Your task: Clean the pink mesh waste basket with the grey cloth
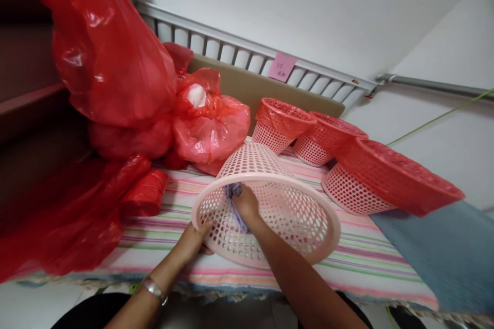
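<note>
A pale pink perforated plastic basket (270, 164) lies on its side on a striped cloth, its mouth facing me. My left hand (193, 240) grips the basket's near-left rim, thumb on the edge. Reaching inside the basket, my right hand (245, 204) is closed on a small bluish-purple cloth (233, 191) pressed against the inner wall. A metal watch shows on my left wrist.
Three more pink baskets lined with red plastic (283, 118) (332, 133) (393, 177) lie to the right. Large red plastic bags (116, 61) (210, 123) pile up at the left. The striped cloth (363, 257) covers the surface; a blue fabric (443, 252) lies at right.
</note>
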Demonstrator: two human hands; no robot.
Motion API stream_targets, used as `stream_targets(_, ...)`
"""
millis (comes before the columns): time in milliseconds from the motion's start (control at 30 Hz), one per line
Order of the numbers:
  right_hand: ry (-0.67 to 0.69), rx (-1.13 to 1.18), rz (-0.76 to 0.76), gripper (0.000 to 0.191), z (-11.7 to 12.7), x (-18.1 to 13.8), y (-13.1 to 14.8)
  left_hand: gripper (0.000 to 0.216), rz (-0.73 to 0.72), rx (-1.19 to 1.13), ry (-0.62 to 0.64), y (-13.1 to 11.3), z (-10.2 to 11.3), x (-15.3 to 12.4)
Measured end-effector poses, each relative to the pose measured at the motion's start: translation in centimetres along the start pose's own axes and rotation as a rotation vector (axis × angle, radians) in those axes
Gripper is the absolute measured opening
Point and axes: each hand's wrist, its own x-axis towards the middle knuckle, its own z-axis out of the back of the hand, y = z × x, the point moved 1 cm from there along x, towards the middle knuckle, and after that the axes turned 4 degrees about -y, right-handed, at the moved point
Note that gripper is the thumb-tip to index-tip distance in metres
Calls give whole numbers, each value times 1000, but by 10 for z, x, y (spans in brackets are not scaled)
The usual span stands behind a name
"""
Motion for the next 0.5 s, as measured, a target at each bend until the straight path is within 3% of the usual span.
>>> stream_targets(133, -20, -3, 16, 39, -11, 39, -5, 55, -9, -13, 21, 1, 0, -1)
stream_targets(267, 15, -2, 38, 41, -13, 56, -6, 55, 16, -20, 34, 2, 0, 0)
stream_targets(400, 83, 5, 22, 44, -6, 53, -3, 57, -3, -44, 26, 5, -2, 1)
stream_targets(500, 147, 20, -8, 38, 1, 31, 3, 57, -13, -54, 20, 9, -3, 2)
